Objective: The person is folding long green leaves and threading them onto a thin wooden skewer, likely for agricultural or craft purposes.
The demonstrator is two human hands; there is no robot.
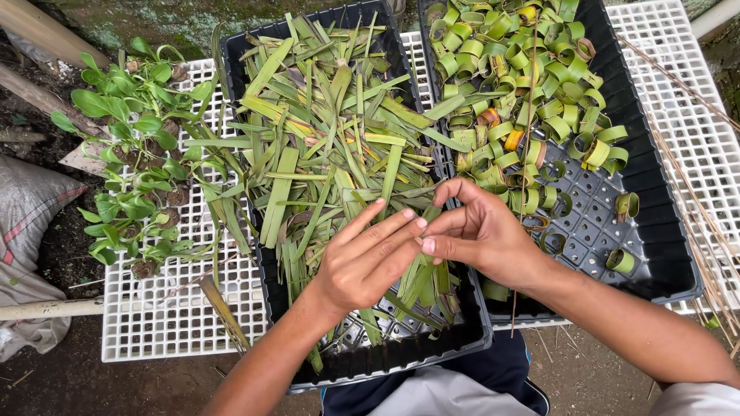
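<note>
My left hand [368, 258] and my right hand [479, 231] meet fingertip to fingertip over the near edge of a black tray [462, 339] heaped with cut green leaf strips [324, 154]. Together they pinch a green strip; most of it is hidden behind the fingers, with strip ends hanging below the hands. A thin brown stick [526, 154] runs upright past my right hand. To the right, a second black tray [663, 231] holds several leaf strips rolled into small rings [524, 85].
Both trays rest on a white plastic grid bench [154, 323]. Small green seedlings in soil balls [139, 154] sit on its left part. Thin dry sticks [694, 200] lie at the right. A grey sack [23, 231] and bare soil are at the left.
</note>
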